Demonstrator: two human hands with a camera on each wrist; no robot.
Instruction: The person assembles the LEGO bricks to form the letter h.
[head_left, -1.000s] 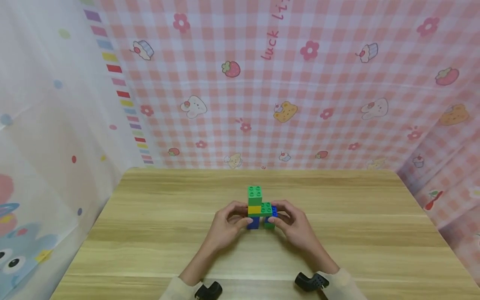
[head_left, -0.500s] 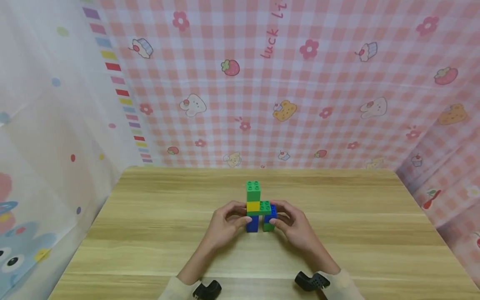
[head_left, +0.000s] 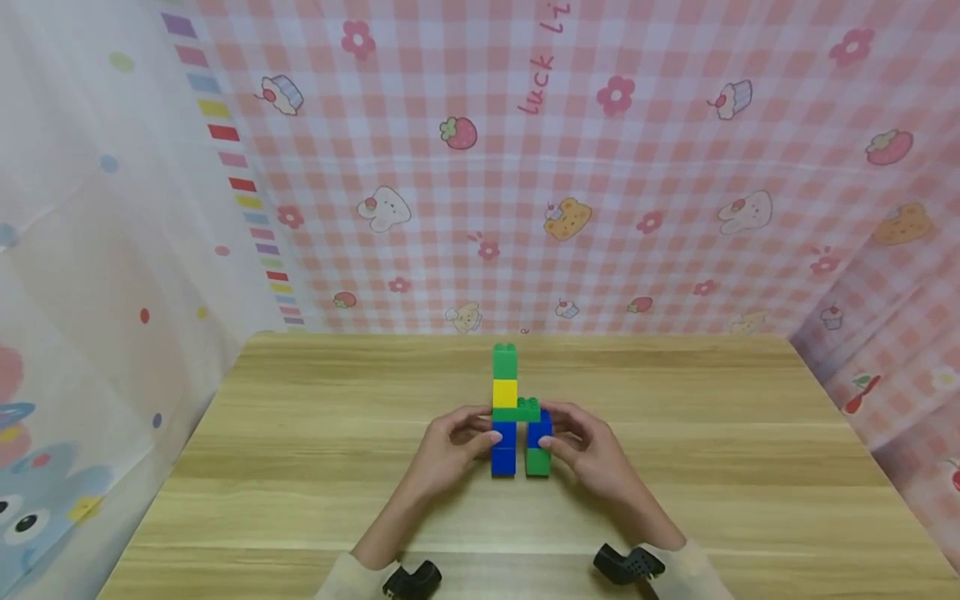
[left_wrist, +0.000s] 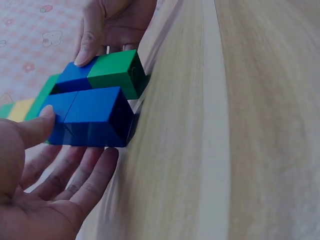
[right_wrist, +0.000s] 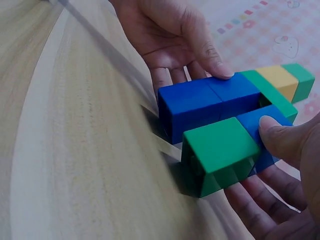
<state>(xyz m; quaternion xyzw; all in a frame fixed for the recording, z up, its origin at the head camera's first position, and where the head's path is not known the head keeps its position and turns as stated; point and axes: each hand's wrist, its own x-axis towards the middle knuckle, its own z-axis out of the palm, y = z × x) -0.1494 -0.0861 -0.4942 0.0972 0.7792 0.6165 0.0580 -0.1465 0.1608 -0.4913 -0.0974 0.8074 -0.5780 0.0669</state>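
Observation:
Both hands hold a toy building-block figure between them, over the table's middle. In the head view its left leg is two blue blocks (head_left: 503, 450); its right leg is a blue block (head_left: 539, 428) above a green block (head_left: 538, 462). A thin green plate (head_left: 510, 414) bridges the legs, carrying a yellow block (head_left: 505, 393) and a green block (head_left: 505, 363) at left. My left hand (head_left: 452, 446) pinches the upper blue block of the left leg, thumb in front. My right hand (head_left: 592, 443) pinches the right leg's blue block. Leg undersides show in both wrist views, tilted toward me.
The wooden table (head_left: 300, 467) spreads around the hands. A pink checked cloth (head_left: 525, 167) hangs behind it, and a pale dotted cloth (head_left: 180, 250) hangs on the left. Black wrist devices (head_left: 412, 579) sit at both sleeves.
The figure has tilted, its top going back and its legs swinging toward me, so the front faces show more and the top studs less. Both hands keep their hold in nearly the same place.

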